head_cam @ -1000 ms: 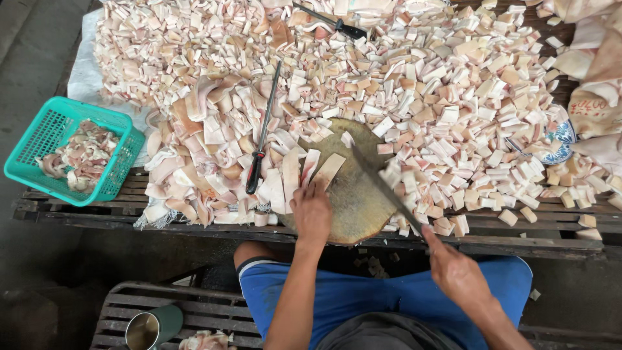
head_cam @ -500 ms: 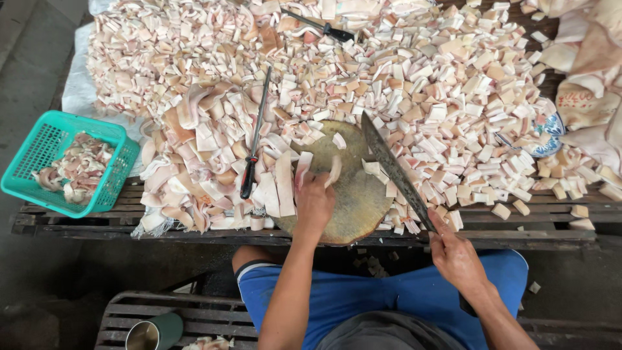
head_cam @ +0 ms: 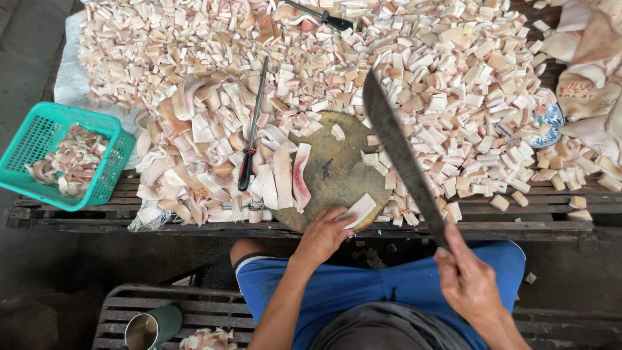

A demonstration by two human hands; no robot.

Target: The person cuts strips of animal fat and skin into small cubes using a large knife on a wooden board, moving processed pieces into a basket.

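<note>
Right hand (head_cam: 468, 280): fist closed around the handle of a long cleaver (head_cam: 400, 150); blade raised, slanting up over the right edge of the chopping block (head_cam: 332, 170).
Left hand (head_cam: 322, 234): fingers curled at the near rim of the block, pinching a pale meat strip (head_cam: 360, 210) that lies on the wood.
Block: round, dark, on a slatted wooden table (head_cam: 518, 220); several longer strips lie along its left side.
Cut pieces (head_cam: 453, 78): heaped across the table behind and right of the block.
Sharpening rod (head_cam: 251, 129): lying on the pile, left of the block.
Green basket (head_cam: 61, 155): far left, holding scraps.
</note>
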